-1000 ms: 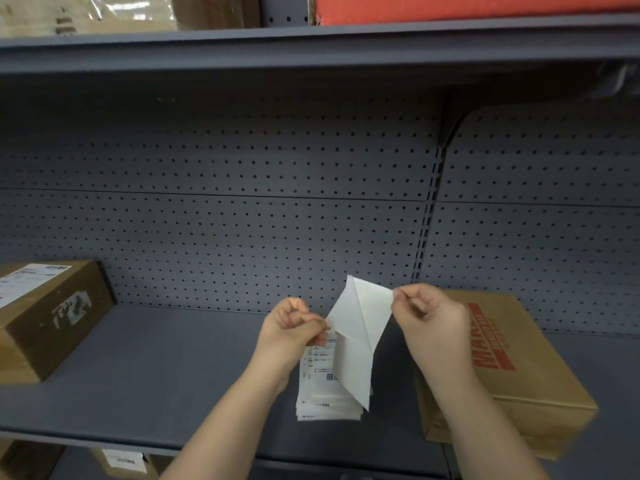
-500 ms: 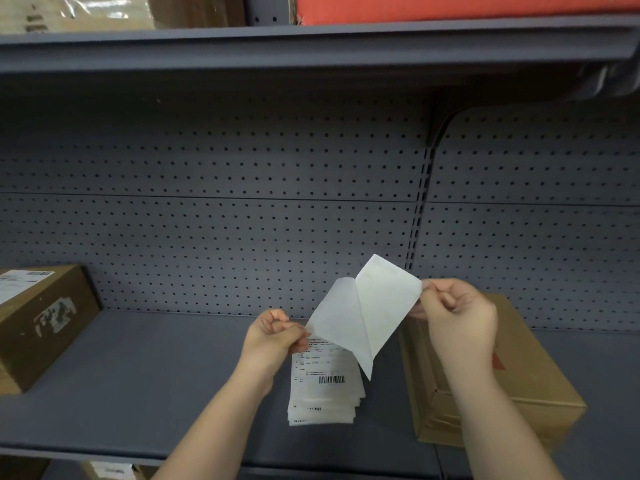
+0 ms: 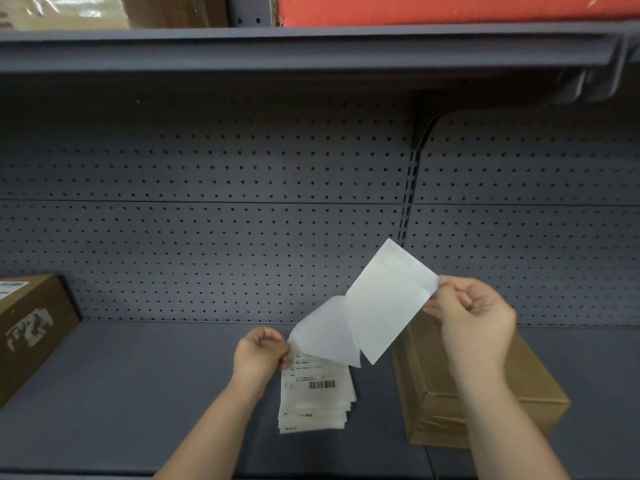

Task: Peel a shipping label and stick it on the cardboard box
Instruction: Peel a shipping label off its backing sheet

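1. Two bare hands are up over the gray shelf (image 3: 121,393).
2. The left hand (image 3: 259,353) pinches the corner of the thin backing sheet (image 3: 327,336).
3. The right hand (image 3: 474,320) pinches the edge of the white shipping label (image 3: 388,303), with the fingers closed on it.
4. There is one label and one backing sheet in the air. They meet only along a short strip at the bottom, so the label is almost peeled off.
5. One stack of labels (image 3: 315,400) lies flat on the shelf, under and just in front of the left hand. The top one shows a barcode.
6. There are two cardboard boxes on this shelf. One cardboard box (image 3: 450,410) sits at the right, just beside the stack and under the right arm. Another box (image 3: 31,327) sits far left, with a label on top.
7. One red box (image 3: 433,8) sits on the shelf above.
8. Half a second ago the two sheets were joined more. Now the hands are farther apart and the label is pulled higher and more to the right.
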Demonstrator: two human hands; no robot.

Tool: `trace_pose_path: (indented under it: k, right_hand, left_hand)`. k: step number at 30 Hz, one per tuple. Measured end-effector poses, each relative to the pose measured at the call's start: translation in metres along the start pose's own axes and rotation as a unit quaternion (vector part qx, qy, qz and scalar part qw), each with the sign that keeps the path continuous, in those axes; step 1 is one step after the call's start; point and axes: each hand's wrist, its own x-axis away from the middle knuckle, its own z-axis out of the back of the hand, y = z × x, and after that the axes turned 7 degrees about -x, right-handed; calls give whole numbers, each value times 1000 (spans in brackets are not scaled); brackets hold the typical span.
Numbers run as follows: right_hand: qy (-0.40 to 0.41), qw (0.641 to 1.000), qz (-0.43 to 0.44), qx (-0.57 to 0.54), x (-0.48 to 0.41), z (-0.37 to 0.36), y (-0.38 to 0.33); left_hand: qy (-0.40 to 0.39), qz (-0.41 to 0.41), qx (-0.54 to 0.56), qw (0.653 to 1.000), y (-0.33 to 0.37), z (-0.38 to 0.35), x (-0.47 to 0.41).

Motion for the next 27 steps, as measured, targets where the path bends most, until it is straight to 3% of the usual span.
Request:
trace_pose_path:
  k: [5,13,19,23,27]
  right_hand:
    - [-3,1000,-1,-27,-2,-4,-10]
    - [2,1000,15,6,1,-7,-11]
    - [-2,999,35,39,3,-14,-7]
    - [1,998,42,41,5,-24,-6]
    - [2,1000,23,-4,3,-42,-7]
  left_hand:
    - [32,-54,-150,987,-14,2,-13]
    - [77,-148,-360,918,-22,0,-25]
    - [42,-180,-446,875,-17,-1,-35]
    - [-17,-251,-341,906,24,-10,-9]
    - [-218,-252,-145,932,82,-28,43]
